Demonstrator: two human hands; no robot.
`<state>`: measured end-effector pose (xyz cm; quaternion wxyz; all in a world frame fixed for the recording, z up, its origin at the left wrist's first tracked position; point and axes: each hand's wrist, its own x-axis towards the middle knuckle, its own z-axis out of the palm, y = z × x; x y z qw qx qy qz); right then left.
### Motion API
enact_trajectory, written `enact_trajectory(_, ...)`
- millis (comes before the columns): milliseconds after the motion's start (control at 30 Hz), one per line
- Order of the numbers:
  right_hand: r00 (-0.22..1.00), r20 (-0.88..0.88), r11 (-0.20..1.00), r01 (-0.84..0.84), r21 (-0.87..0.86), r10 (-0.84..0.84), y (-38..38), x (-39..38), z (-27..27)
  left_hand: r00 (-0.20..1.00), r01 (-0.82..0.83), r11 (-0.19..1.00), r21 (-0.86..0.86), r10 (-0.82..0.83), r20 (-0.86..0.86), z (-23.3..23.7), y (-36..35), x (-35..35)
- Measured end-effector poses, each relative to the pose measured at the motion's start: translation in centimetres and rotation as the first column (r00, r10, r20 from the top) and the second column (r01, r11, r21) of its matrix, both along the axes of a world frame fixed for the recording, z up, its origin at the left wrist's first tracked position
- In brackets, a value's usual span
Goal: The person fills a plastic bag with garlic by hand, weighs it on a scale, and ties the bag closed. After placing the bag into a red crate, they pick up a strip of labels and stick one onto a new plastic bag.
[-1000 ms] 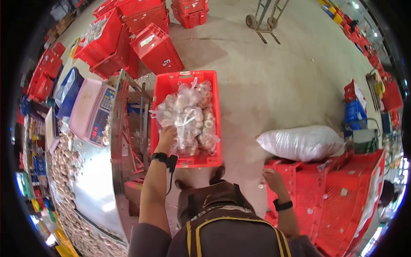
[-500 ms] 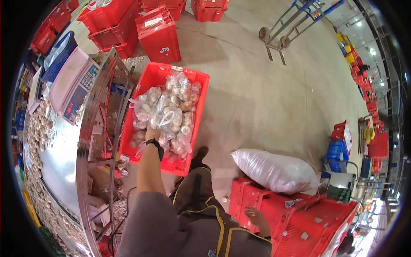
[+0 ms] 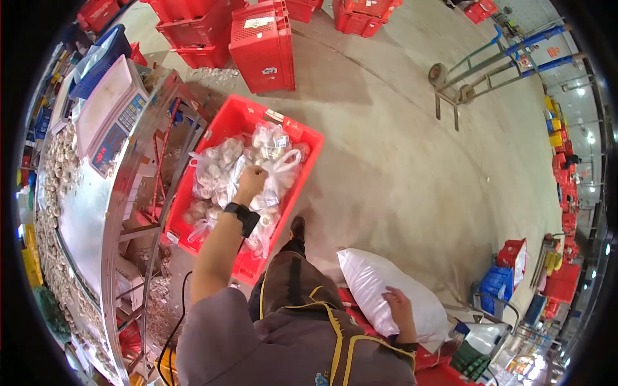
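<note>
A red plastic crate [image 3: 313, 138] holds several clear plastic bags of garlic bulbs [image 3: 209, 172]. My left hand [image 3: 250, 184], with a dark watch on the wrist, reaches down into the crate. Its fingers are closed on the gathered top of a bag of garlic [image 3: 270, 193] near the crate's middle. My right hand [image 3: 400, 307] hangs at my right side with slightly curled fingers apart and nothing in them. In this view it overlaps a stuffed white sack [image 3: 370, 273] that lies on red crates.
At left, a metal table [image 3: 84, 219] carries a digital scale [image 3: 116, 128] and many loose garlic bulbs [image 3: 61, 167]. Stacked red crates [image 3: 261, 48] stand beyond the crate. A hand truck [image 3: 463, 83] stands at the far right. A dark cable [image 3: 183, 309] hangs beside the table.
My left hand has moved farther into the crate and to the right, drawing up a bag's top. My right hand now overlaps the white sack. The whole view has shifted.
</note>
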<state>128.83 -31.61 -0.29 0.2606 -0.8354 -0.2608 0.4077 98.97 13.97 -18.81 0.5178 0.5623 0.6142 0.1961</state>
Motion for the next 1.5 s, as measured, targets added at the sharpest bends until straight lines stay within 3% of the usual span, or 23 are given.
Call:
enact_trajectory(33, 0.988, -0.086, 0.988, 0.132, 0.076, -0.125, 0.9, 1.0, -0.4, 0.997, 0.015, 1.000, -0.026, -0.017, -0.079, 0.2, -0.3, 0.0)
enact_trajectory(67, 0.994, -0.050, 0.994, 0.097, 0.059, -0.094, 1.7, 1.9, -0.6, 0.984, 0.017, 0.999, -0.033, -0.023, -0.179, 0.4, -1.1, -0.4)
enact_trajectory(100, 0.998, -0.009, 0.997, 0.057, 0.042, -0.057, 2.6, 3.0, -0.6, 0.941, 0.139, 0.979, 0.146, -0.084, -0.327, -2.1, -1.8, -1.9)
enact_trajectory(133, 1.000, -0.018, 1.000, 0.001, 0.015, -0.001, 3.2, 4.0, -1.2, 0.948, 0.095, 0.956, 0.277, -0.002, -0.319, -3.8, -3.2, -3.3)
enact_trajectory(267, 0.929, -0.135, 0.930, -0.357, -0.090, 0.344, 6.2, 8.2, -4.0, 0.810, -0.271, 0.955, 0.120, 0.293, -0.508, -3.6, -9.7, -9.0)
enact_trajectory(300, 0.867, -0.113, 0.853, -0.498, -0.155, 0.486, 7.7, 9.1, -4.0, 0.810, -0.257, 0.945, 0.204, 0.326, -0.488, -7.2, -12.4, -12.4)
enact_trajectory(333, 0.858, -0.110, 0.846, -0.513, -0.145, 0.502, 9.4, 10.2, -4.1, 0.790, -0.435, 0.880, 0.192, 0.475, -0.387, -7.6, -15.3, -14.2)
enact_trajectory(367, 0.817, -0.124, 0.800, -0.577, -0.163, 0.564, 11.9, 11.5, -4.4, 0.761, -0.578, 0.810, -0.100, 0.491, -0.424, -3.6, -16.0, -14.3)
enact_trajectory(400, 0.771, -0.140, 0.750, -0.636, -0.179, 0.621, 14.5, 12.7, -4.9, 0.662, -0.499, 0.862, 0.086, 0.443, -0.605, -6.2, -18.9, -16.6)
enact_trajectory(467, 0.722, -0.063, 0.705, -0.687, -0.176, 0.689, 19.3, 15.9, -8.2, 0.507, -0.712, 0.697, 0.085, 0.594, -0.624, -6.6, -22.9, -18.7)
enact_trajectory(567, 0.694, -0.126, 0.695, -0.717, -0.043, 0.708, 29.2, 17.1, -9.8, 0.408, -0.763, 0.638, 0.103, 0.600, -0.688, -5.1, -26.4, -19.6)
enact_trajectory(700, 0.652, -0.208, 0.661, -0.750, -0.032, 0.729, 43.6, 13.9, -11.9, 0.326, -0.822, 0.549, 0.152, 0.672, -0.664, -8.1, -28.2, -21.1)
enact_trajectory(833, 0.651, -0.244, 0.658, -0.750, -0.065, 0.718, 56.0, 6.0, -16.5, 0.246, -0.928, 0.342, 0.146, 0.858, -0.450, -13.3, -27.3, -23.3)
enact_trajectory(900, 0.698, -0.197, 0.722, -0.687, 0.085, 0.688, 59.9, 0.8, -19.2, 0.307, -0.937, 0.264, -0.230, 0.935, -0.175, -12.7, -25.1, -23.6)
enact_trajectory(933, 0.722, -0.197, 0.748, -0.628, 0.213, 0.663, 61.6, -1.1, -22.3, 0.210, -0.950, 0.200, -0.239, 0.977, -0.019, -13.0, -24.0, -23.1)
enact_trajectory(1033, 0.713, -0.180, 0.729, -0.622, 0.284, 0.678, 66.1, -5.3, -30.8, 0.135, -0.937, 0.111, -0.331, 0.990, -0.049, -11.1, -20.4, -22.9)
enact_trajectory(1067, 0.723, -0.179, 0.739, -0.612, 0.282, 0.667, 66.9, -6.8, -30.3, 0.058, -0.951, 0.038, -0.306, 0.997, -0.057, -12.3, -20.3, -23.3)
enact_trajectory(1133, 0.581, 0.020, 0.578, -0.812, 0.082, 0.813, 68.6, -8.8, -28.8, 0.101, -0.942, 0.086, -0.323, 0.995, -0.028, -12.7, -20.3, -23.4)
enact_trajectory(1167, 0.592, 0.030, 0.589, -0.804, 0.079, 0.805, 69.2, -9.2, -28.8, 0.099, -0.953, 0.072, -0.294, 0.992, -0.077, -13.5, -20.8, -23.8)
enact_trajectory(1300, 0.576, -0.244, 0.610, -0.787, 0.095, 0.780, 69.7, -9.3, -30.7, 0.080, -0.957, 0.031, -0.288, 0.984, -0.159, -13.1, -20.5, -23.8)
enact_trajectory(1367, 0.530, -0.051, 0.523, -0.810, 0.265, 0.846, 69.5, -9.3, -30.7, 0.064, -0.963, 0.009, -0.271, 0.978, -0.196, -12.5, -19.3, -23.1)
enact_trajectory(1433, 0.555, -0.152, 0.575, -0.782, 0.241, 0.818, 69.0, -8.6, -29.8, 0.055, -0.971, -0.002, -0.239, 0.971, -0.231, -10.6, -18.9, -21.8)
enact_trajectory(1500, 0.545, 0.104, 0.510, -0.824, 0.246, 0.832, 68.8, -8.2, -30.9, 0.058, -0.978, 0.014, -0.210, 0.977, -0.207, -10.7, -19.7, -21.0)
